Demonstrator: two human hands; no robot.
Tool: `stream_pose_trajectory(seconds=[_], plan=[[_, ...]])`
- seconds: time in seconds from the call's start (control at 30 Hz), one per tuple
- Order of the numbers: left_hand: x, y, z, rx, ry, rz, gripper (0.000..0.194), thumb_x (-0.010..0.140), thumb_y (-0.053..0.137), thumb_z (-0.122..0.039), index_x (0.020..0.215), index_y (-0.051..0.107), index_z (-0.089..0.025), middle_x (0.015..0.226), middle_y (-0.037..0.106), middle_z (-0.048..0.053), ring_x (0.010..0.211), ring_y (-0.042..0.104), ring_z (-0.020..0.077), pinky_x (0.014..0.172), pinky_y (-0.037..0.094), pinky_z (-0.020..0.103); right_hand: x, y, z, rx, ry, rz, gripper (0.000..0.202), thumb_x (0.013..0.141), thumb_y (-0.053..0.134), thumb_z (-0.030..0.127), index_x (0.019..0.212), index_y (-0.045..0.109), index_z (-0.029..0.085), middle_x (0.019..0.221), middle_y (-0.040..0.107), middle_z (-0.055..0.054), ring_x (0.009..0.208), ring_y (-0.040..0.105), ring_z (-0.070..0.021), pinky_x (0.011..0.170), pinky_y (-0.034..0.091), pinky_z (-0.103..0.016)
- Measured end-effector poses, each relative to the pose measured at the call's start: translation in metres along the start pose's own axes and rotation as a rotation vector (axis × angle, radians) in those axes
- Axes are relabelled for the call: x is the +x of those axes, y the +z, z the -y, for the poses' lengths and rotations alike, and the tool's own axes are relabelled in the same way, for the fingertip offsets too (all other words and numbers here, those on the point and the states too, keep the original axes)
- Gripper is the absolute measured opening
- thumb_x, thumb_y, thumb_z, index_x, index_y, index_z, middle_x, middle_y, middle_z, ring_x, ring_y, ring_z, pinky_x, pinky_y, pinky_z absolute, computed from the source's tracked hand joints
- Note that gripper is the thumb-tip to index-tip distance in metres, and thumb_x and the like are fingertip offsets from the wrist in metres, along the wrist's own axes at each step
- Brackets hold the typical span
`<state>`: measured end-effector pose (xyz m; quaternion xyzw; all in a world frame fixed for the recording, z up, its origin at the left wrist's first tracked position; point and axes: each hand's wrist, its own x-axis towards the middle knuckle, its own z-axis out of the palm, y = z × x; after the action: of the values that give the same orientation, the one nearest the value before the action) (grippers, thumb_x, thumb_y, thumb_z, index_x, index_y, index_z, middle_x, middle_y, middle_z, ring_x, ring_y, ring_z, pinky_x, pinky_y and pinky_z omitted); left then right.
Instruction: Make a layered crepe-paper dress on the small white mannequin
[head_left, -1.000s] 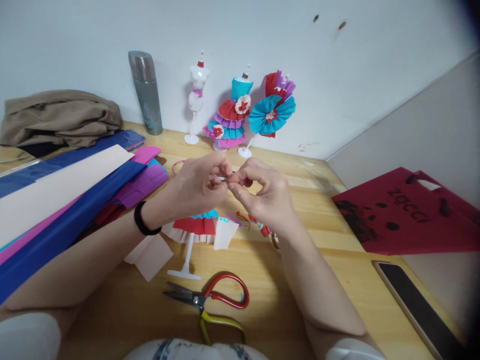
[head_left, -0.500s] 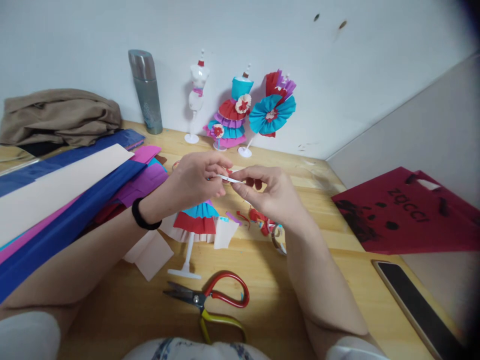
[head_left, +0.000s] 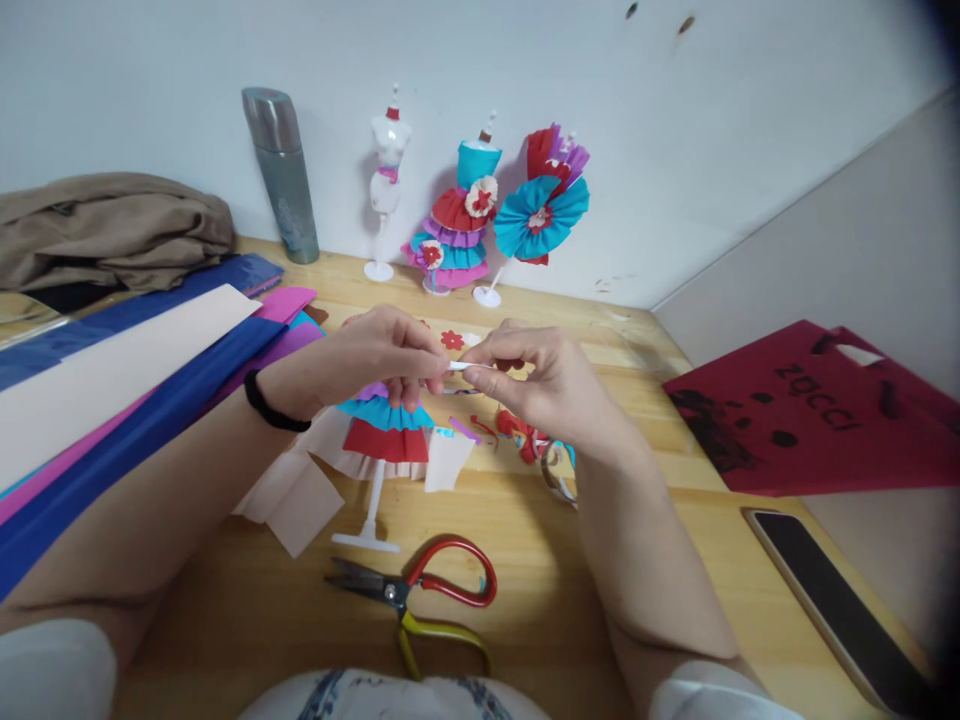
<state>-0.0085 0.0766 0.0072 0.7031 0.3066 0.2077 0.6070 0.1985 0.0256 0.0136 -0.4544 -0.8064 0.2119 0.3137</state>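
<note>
Two pinches held the thin white strip (head_left: 459, 366): your left hand (head_left: 382, 352) gripped one end, your right hand (head_left: 538, 375) the other, above the surface (head_left: 547, 610) and beyond the scissors (head_left: 394, 592). Uneven pulling could have torn or creased it, as it looked slight. A slack pinch could have dropped it onto the ruffled skirt (head_left: 386, 445), beyond the scissors, or among red scraps (head_left: 514, 430), beyond the scissors and rightward, hiding it.
</note>
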Motion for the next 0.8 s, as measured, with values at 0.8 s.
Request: stream_pose_trajectory(seconds=[0.8], plan=[[0.0019,0.0095,-0.0006,0.045,0.009,-0.143,0.013,0.075,0.058,-0.013,0.063,0.063,-0.014,0.045,0.044,-0.005,0.038,0.034,0.005,0.039,0.024,0.019,0.0009,-0.0002,-0.0092,0.035,-0.097,-0.039,0.012,0.088,0.068,0.025,0.081,0.078,0.026,0.074,0.073,-0.001,0.068,0.061,-0.0177,0.065,0.048,-0.033]])
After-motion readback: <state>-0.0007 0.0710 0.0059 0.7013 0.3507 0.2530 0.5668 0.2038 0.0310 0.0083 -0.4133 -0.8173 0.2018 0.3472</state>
